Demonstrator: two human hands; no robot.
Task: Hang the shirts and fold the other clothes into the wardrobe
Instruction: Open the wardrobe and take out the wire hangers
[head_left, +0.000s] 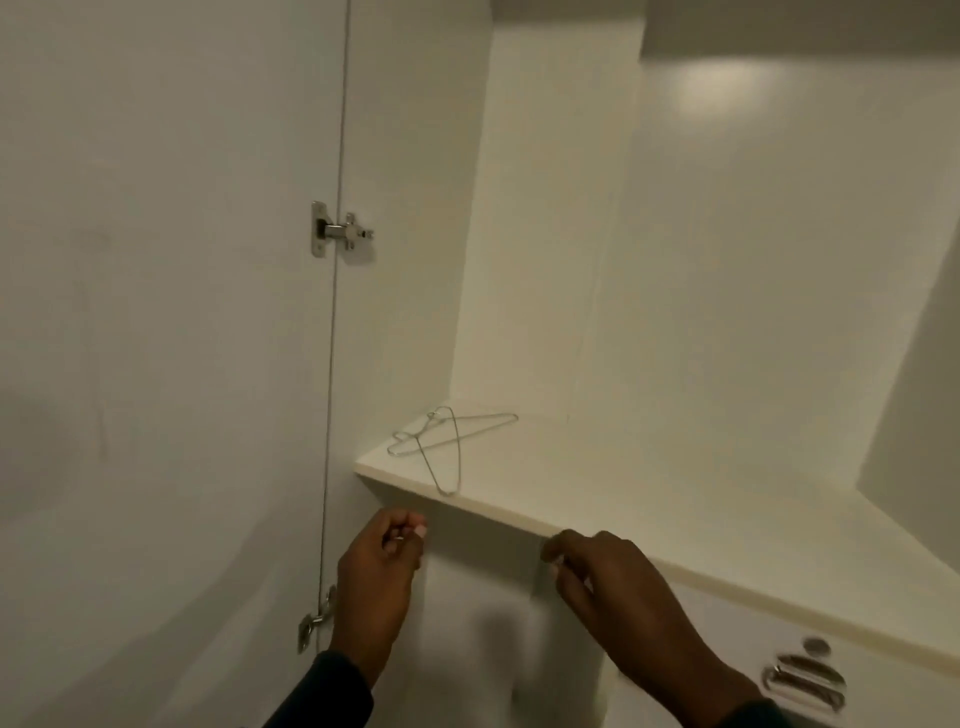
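Observation:
Inside the open white wardrobe, two thin wire hangers (448, 446) lie crossed on a shelf (701, 519), near its front left corner. Just below the shelf's front edge, my left hand (376, 571) and my right hand (615, 582) are raised with curled fingers. Each pinches a top corner of a white garment (483, 623) that hangs between them. The garment is blurred, so I cannot tell what kind of clothing it is. A small metal glint shows at my left fingertips.
The wardrobe door (156, 312) stands open on the left, with metal hinges (338, 231) on its edge. At the lower right, a white front carries metal handles (805, 682). The wardrobe's back wall (753, 260) is plain white.

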